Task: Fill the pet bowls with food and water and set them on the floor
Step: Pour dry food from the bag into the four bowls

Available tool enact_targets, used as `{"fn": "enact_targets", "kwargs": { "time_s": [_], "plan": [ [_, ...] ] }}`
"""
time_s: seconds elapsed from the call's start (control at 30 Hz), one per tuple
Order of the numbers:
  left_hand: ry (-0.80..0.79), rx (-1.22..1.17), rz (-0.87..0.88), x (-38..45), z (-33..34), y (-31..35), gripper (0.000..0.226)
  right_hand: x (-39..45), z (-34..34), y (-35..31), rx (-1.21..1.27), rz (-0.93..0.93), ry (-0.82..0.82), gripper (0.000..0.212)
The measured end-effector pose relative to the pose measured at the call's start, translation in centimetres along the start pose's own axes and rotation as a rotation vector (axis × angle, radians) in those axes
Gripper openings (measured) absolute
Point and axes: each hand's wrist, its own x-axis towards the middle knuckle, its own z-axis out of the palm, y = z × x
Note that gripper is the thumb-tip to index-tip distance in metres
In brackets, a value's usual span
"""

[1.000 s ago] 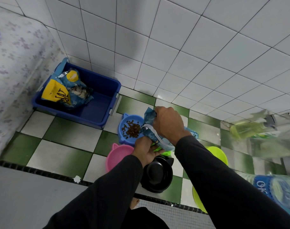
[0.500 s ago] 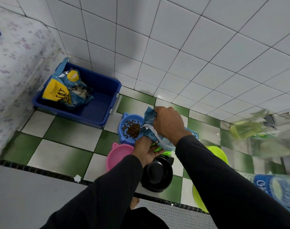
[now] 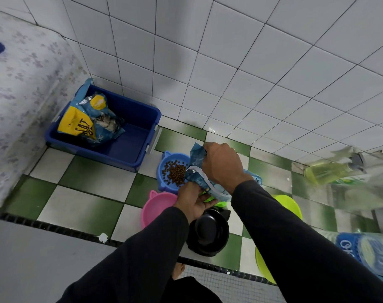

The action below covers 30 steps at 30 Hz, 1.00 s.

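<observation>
A blue cat-eared bowl [image 3: 167, 162] on the checkered floor holds a heap of brown kibble [image 3: 175, 172]. Right beside it a blue food bag [image 3: 197, 179] is tipped with its mouth at the bowl's rim. My right hand [image 3: 222, 166] grips the bag's upper edge and my left hand [image 3: 194, 199] holds its lower edge from below. A pink cat-eared bowl [image 3: 156, 206] and a black bowl [image 3: 208, 231] sit empty nearer to me. A lime-green bowl [image 3: 289, 203] is partly hidden behind my right sleeve.
A blue plastic bin [image 3: 131, 147] with another cat-food bag [image 3: 88, 121] stands against the tiled wall at left. A yellow-green spray bottle [image 3: 326, 172] and a large water bottle [image 3: 365, 251] are at the right. A raised grey ledge [image 3: 33, 259] runs along the near side.
</observation>
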Motion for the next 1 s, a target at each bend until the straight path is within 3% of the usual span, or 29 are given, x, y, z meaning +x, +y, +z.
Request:
{"fn": "enact_targets", "kwargs": {
  "time_s": [0.5,1.0],
  "plan": [
    [-0.008,-0.006,0.009,0.3,-0.2,-0.1,0.032,0.0,0.1,0.1,0.013,0.022,-0.019,0.026],
    [0.016,0.016,0.05,0.1,0.0,-0.3,0.029,-0.8,-0.9,0.6,0.07,0.093,-0.047,0.014]
  ]
}}
